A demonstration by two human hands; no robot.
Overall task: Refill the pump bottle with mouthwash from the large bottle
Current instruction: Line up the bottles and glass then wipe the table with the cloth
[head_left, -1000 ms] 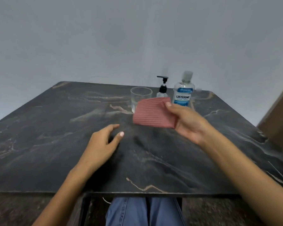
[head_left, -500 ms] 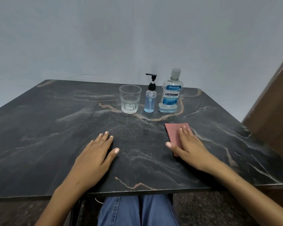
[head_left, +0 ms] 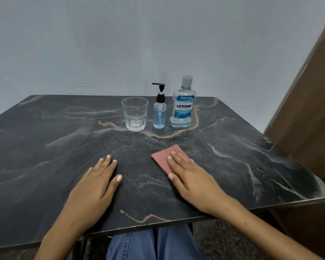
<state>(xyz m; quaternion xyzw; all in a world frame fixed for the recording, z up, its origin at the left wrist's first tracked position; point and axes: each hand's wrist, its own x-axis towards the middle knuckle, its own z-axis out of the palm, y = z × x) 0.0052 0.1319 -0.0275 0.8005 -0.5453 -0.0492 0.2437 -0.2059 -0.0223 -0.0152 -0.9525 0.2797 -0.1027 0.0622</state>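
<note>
Pump bottle [head_left: 159,115] between glass [head_left: 135,113] and large bottle [head_left: 183,106].
Left hand [head_left: 96,182] flat on desk [head_left: 45,147]; right hand [head_left: 191,177] flat, pressing red cloth [head_left: 162,159].

A dark marble-patterned table [head_left: 45,147], veined in white and tan, is set against a plain pale grey wall [head_left: 120,38]. A brown wooden panel [head_left: 308,102] is seen beyond its right edge.

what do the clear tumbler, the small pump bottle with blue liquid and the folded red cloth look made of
Clear faceted tumbler: glass or hard plastic, glossy; thick see-through base. Small blue-filled pump bottle: probably clear plastic; dip tube visible inside, black pump top. Folded red cloth: matte fabric under the right hand.
</note>
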